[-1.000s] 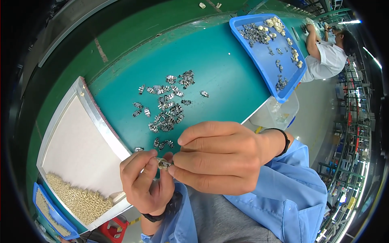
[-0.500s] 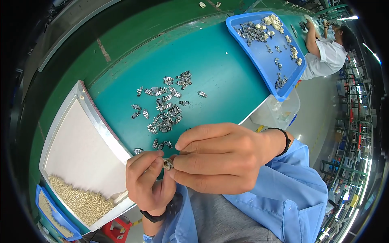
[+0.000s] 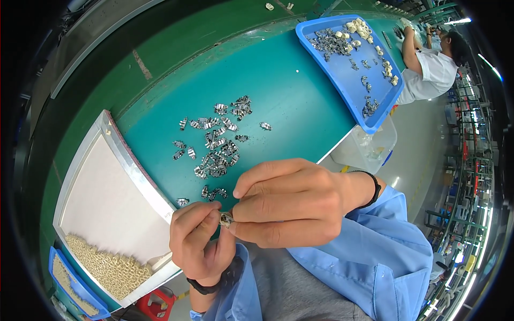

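Note:
Between the fingertips of both hands sits a small cream part with dark metal in it point(image 3: 226, 219); its exact kind is mostly hidden by the fingers. My left hand point(image 3: 201, 238) is closed, pinching it from the left with thumb and forefinger. From the right, my right hand point(image 3: 292, 206) also grips it, thumb and fingers pressed together and its back turned up. Just beyond the hands, small silvery metal clips point(image 3: 217, 162) lie scattered in a loose pile on the green tabletop point(image 3: 289, 107).
At left stands a white-framed tray point(image 3: 107, 187) with many cream ring-shaped pieces point(image 3: 110, 267) in its near corner. A smaller blue tray point(image 3: 67, 283) is beside it. Far right, a blue tray point(image 3: 342, 80) holds metal clips and cream parts. A co-worker point(image 3: 433, 69) sits beyond it.
Both hands stay together on the small part, shifted very slightly to the right. My right hand's fingers have moved a little around it. The clips on the table lie as before.

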`<state>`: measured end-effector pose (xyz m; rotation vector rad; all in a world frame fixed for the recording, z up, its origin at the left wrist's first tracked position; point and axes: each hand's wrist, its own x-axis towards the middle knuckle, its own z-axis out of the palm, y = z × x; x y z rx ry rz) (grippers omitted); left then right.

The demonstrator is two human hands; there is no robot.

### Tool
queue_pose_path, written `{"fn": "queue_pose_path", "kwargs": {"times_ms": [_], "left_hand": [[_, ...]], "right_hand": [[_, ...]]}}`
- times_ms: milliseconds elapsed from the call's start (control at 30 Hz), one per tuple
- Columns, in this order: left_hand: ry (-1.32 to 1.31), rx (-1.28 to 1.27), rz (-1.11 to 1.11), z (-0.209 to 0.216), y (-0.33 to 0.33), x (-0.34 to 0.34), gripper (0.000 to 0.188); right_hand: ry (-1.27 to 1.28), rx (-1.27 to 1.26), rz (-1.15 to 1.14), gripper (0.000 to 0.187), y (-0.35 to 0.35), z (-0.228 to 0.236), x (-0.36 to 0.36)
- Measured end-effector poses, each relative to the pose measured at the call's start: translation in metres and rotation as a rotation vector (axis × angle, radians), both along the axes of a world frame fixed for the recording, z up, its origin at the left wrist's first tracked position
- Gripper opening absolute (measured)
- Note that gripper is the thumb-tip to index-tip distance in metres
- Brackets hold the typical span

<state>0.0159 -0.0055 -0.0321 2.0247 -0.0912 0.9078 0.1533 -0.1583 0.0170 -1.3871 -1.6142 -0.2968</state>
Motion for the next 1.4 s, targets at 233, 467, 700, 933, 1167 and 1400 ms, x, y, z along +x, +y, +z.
{"fn": "queue_pose_path", "kwargs": {"times_ms": [233,467,700,933,1167,1400], "left_hand": [[0.023,-0.034,-0.052,-0.001,0.000,0.000,0.033],[0.030,-0.082,-0.049,-0.001,-0.003,0.000,0.033],[0.029,-0.135,-0.040,0.000,-0.009,0.000,0.036],[0.029,-0.064,-0.037,0.003,-0.006,0.000,0.037],[0.046,-0.040,-0.040,0.004,0.000,0.001,0.035],[0.201,-0.192,0.022,0.003,0.008,0.027,0.031]], "right_hand": [[0.043,0.030,-0.002,0.007,0.001,-0.003,-0.001],[0.076,0.088,-0.074,0.013,0.005,-0.012,-0.006],[0.165,0.131,-0.136,0.015,0.007,-0.015,-0.012],[0.247,0.123,-0.112,0.016,0.009,-0.016,-0.012],[0.272,0.000,-0.080,0.017,0.008,-0.014,-0.009],[0.316,-0.182,-0.249,0.032,-0.006,-0.030,0.011]]}}
